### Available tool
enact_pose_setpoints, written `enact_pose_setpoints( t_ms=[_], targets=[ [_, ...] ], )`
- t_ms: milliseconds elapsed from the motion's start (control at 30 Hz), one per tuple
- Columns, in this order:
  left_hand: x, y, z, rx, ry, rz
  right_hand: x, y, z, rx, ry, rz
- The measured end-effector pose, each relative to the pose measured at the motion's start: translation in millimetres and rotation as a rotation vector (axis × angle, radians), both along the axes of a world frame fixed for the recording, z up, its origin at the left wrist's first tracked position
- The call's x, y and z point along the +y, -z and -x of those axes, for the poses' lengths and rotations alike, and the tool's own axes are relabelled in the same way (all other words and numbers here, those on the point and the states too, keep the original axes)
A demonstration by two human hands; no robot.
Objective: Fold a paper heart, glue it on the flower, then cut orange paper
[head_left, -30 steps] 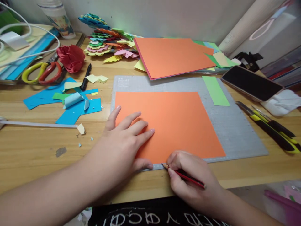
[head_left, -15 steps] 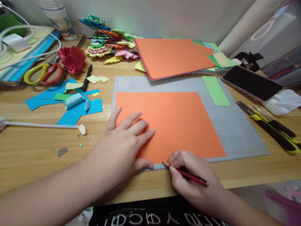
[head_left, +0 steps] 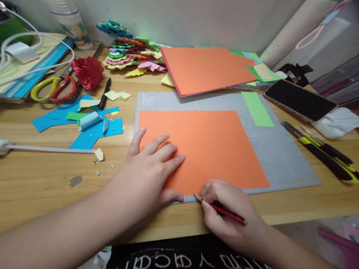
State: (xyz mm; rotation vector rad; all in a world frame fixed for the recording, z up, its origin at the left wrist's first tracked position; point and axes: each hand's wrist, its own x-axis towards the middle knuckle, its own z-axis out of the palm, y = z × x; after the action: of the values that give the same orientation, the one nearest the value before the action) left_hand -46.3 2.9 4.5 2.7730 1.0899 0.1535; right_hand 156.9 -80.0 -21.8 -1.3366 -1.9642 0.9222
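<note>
An orange sheet of paper (head_left: 207,145) lies on a grey cutting mat (head_left: 288,160). My left hand (head_left: 154,164) rests spread over the sheet's left part, its thumb at the near edge. In my right hand (head_left: 230,205) is a red and black pencil (head_left: 227,213), gripped near its sharpened end. The pencil's tip meets the near edge of the orange sheet, just above the mat's marked border and to the right of my left thumb. A light green paper strip (head_left: 257,109) lies on the mat's upper right part.
Further orange sheets (head_left: 207,69) are stacked behind the mat. A phone (head_left: 301,99) and yellow-black cutters (head_left: 328,153) lie on the right. To the left are scissors (head_left: 53,89), a red paper flower (head_left: 87,72), a black crayon-like stick (head_left: 105,93) and blue paper scraps (head_left: 86,136).
The pencil's rear end has dipped slightly, while its tip stays at the sheet's near edge. My left hand keeps its place on the paper. The view has shifted a little.
</note>
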Motion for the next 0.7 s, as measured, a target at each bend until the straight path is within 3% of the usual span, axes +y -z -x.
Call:
enact_pose_setpoints(
  t_ms=[133, 233, 367, 433, 500, 600, 700],
  targets=[
    [-0.5, -3.5, 0.6, 0.005, -0.006, 0.023, -1.4, 0.6, 0.9, 0.031, 0.007, 0.019],
    [-4.5, -3.2, 0.5, 0.031, 0.003, 0.011, -0.7, 0.1, -1.0, 0.108, 0.048, 0.141],
    [-15.3, 5.7, 0.2, 0.084, 0.009, -0.080, 13.5, -10.3, -8.0, 0.540, 0.299, 0.456],
    [-20.8, 10.7, 0.4, 0.102, 0.001, -0.106, 29.6, -22.9, -8.9, 0.773, 0.387, 0.616],
    [-24.8, 13.7, 0.7, 0.116, -0.015, -0.118, 51.8, -38.4, -3.8, 0.890, 0.380, 0.693],
    [-27.6, 15.4, 1.1, 0.116, -0.038, -0.133, 92.5, -57.2, 19.6, 0.901, 0.244, 0.781],
    [-28.7, 17.3, 1.5, 0.099, -0.058, -0.146, 133.9, -59.0, 56.6, 0.829, 0.183, 0.774]
  ],
)
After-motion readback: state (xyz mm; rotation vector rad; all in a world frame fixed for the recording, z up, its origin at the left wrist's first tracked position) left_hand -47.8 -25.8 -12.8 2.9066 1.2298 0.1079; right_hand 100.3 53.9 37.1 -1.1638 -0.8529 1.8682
